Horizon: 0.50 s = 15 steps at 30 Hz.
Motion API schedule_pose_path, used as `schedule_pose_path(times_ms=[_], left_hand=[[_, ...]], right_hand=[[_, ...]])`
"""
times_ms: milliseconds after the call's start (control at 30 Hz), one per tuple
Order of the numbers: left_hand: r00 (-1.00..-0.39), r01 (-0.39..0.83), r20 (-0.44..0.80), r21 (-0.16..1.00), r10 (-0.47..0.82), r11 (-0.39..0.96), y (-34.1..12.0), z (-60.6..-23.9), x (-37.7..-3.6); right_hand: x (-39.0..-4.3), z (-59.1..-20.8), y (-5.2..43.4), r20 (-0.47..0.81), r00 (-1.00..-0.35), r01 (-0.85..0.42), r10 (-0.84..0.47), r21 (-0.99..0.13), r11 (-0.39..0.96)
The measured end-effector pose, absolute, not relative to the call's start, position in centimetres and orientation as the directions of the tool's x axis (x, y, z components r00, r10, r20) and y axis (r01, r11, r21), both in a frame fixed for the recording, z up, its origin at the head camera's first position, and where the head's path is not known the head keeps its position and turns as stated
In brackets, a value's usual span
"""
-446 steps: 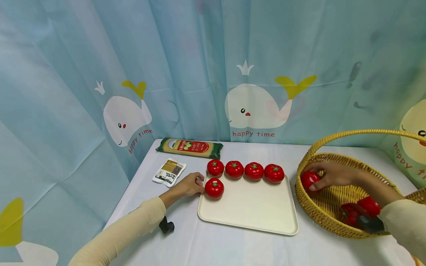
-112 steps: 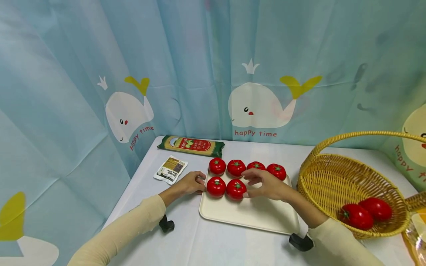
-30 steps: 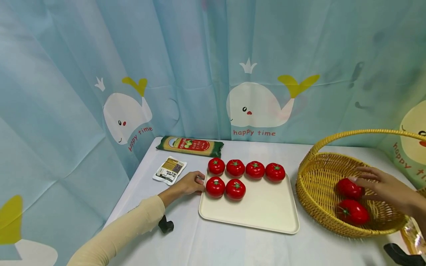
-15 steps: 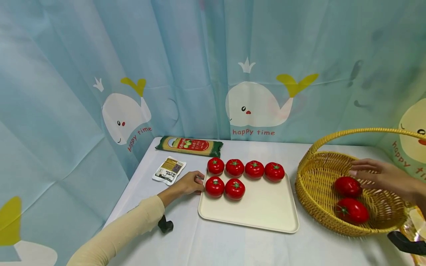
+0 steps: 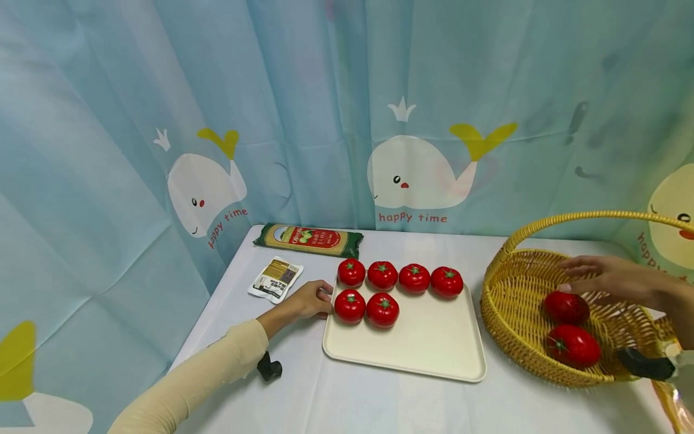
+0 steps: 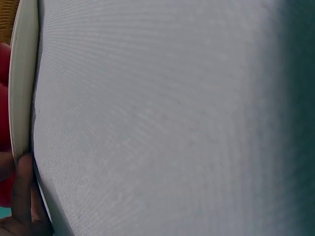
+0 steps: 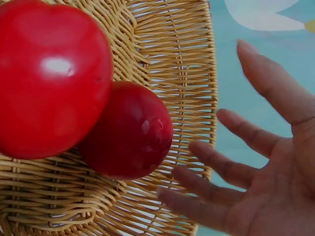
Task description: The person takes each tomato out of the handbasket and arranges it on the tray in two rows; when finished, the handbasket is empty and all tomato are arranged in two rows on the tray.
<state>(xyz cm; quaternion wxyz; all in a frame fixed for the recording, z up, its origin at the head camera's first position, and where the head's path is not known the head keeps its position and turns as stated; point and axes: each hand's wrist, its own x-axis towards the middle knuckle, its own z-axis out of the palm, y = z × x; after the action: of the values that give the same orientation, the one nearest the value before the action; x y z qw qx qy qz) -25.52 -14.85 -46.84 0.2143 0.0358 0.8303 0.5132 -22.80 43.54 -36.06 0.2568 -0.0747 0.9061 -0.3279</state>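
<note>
Two glossy red plastic tomatoes lie in the round woven wicker basket [image 5: 509, 325] at the desk's right end, the farther tomato [image 5: 566, 307] just under the person's right hand [image 5: 607, 278] and the nearer tomato [image 5: 575, 346] beside it. Half a second ago that hand hovered a little lower over the same fruit; now it has drawn slightly back and up, fingers spread and straight, gripping nothing (the wrist view shows open fingers beside the tomato, not touching it). A second ago the fingertips seemed to rest on that tomato, so the reach reads as hesitating rather than closing, and neither basket tomato has shifted.

On the cream rectangular plastic tray [image 5: 423, 349], six more red tomatoes sit as they did a few seconds back: a back row of four [image 5: 398, 279] and a front pair [image 5: 366, 308] at the left. The count there is unchanged, so the tray row appears two short with two fruits left in the basket.

The left hand [image 5: 306, 299] stays at the tray's left edge, fingers lightly curled against the rim, steadying it. Beyond it on the white desk [image 5: 379, 404] lie a green-and-red pasta packet [image 5: 309, 240] and a small white sachet [image 5: 275, 278].
</note>
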Motion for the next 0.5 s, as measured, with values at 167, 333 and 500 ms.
schedule_pose_path(times_ms=[167, 333, 500], left_hand=[[-0.907, -0.155, -0.314, 0.867, 0.279, 0.474, -14.8, -46.9, -25.6], [-0.906, -0.147, -0.316, 0.859, 0.281, 0.490, -14.9, -47.0, -25.7], [-0.907, -0.148, -0.315, 0.860, 0.280, 0.489, -14.8, -47.1, -25.7]], right_hand=[[-23.2, -36.1, 43.6, -0.516, -0.810, 0.124, -0.278, -0.614, 0.780], [-23.9, -36.5, 43.8, -0.587, -0.755, 0.178, -0.292, -0.612, 0.771], [-24.1, -37.3, 44.1, -0.598, -0.732, 0.203, -0.327, -0.649, 0.733]])
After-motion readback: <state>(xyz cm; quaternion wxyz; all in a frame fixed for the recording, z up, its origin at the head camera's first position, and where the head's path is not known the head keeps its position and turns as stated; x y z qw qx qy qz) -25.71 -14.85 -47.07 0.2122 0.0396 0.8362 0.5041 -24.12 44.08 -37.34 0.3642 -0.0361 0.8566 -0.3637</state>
